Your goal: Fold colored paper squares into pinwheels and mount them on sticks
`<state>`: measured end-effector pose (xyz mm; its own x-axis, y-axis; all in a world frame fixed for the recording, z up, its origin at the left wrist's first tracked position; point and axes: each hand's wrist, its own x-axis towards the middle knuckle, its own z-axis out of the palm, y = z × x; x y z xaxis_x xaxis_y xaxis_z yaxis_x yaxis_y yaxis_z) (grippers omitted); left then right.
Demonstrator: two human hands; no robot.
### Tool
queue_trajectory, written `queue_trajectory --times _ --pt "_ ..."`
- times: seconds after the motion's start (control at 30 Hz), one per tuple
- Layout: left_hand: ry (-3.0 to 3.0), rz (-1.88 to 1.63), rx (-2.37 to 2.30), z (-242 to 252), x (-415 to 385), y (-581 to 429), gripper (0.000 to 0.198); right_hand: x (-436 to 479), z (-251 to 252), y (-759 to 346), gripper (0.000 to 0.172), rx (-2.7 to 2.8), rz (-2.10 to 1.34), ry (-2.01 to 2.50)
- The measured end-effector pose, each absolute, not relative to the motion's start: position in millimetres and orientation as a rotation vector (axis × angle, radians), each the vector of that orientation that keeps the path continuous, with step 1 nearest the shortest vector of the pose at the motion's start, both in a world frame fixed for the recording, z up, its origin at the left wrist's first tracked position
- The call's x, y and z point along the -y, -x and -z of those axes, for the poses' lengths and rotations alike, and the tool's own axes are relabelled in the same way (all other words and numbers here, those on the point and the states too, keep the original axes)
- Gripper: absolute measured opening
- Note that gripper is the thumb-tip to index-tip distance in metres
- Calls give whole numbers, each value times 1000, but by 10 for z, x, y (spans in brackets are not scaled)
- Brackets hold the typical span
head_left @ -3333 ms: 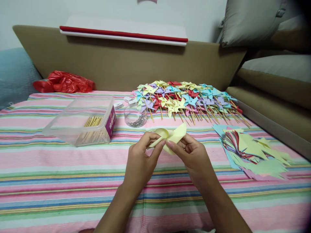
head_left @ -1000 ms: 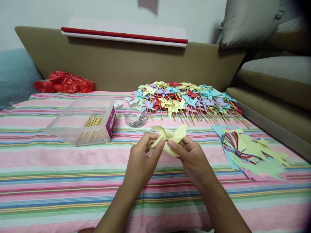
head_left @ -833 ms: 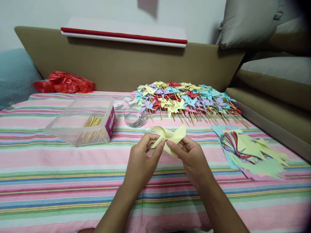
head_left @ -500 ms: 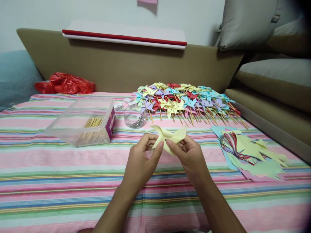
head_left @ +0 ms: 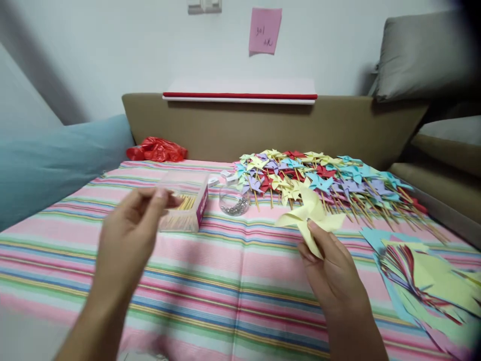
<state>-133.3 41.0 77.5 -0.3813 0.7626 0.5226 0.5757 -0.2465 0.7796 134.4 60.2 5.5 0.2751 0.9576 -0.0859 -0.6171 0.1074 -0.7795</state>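
The left hand, blurred, is spread loosely with nothing seen in it, just before the clear box of sticks. The yellow pinwheel is pinched in the right hand. Its centre is best kept pressed so that the folds are not lost. A striped sheet lies beneath both hands. Finished pinwheels are piled beyond the right hand, and a pink note is seen on the wall.

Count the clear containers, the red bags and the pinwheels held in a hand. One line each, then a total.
Clear containers: 2, the stick box and the pin jar
Red bags: 1
Pinwheels held: 1, the yellow pinwheel in the right hand
Total: 4
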Motion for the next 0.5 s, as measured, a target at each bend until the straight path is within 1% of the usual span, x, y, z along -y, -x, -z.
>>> queue_trajectory --times 0.03,0.07,0.1,0.13,0.17,0.23,0.3,0.37,0.43,0.5 --pt "-1730 -1622 -1925 -905 -501 1490 29 -604 -52 -1365 23 491 -1246 813" --pt "-1852 -1417 -2030 -1006 -638 1636 31 -610 -50 -1383 23 471 -1258 805" --pt "-1953 -1164 -2136 -1072 -817 1768 34 -618 -49 -1396 24 451 -1274 797" --pt "-2010 -831 -2230 -1099 -1024 1881 35 -626 -50 -1404 24 434 -1293 789" --pt "-2000 -486 -2270 -1088 -1243 1974 33 -634 -52 -1410 25 417 -1313 783" --pt "-1927 -216 -2248 -971 -1642 2095 25 -645 -59 -1418 28 380 -1347 769" --pt "-1833 -66 -2265 -786 -1906 2145 25 -645 -59 -1437 29 343 -1368 763" --pt "-1777 -41 -2299 -602 -2013 2153 26 -639 -47 -1474 25 317 -1381 773" --pt "-1767 -125 -2315 -462 -2012 2150 27 -631 -28 -1525 23 302 -1392 787" --pt "-1801 -314 -2291 -380 -1970 2147 30 -624 -13 -1574 23 288 -1394 793"
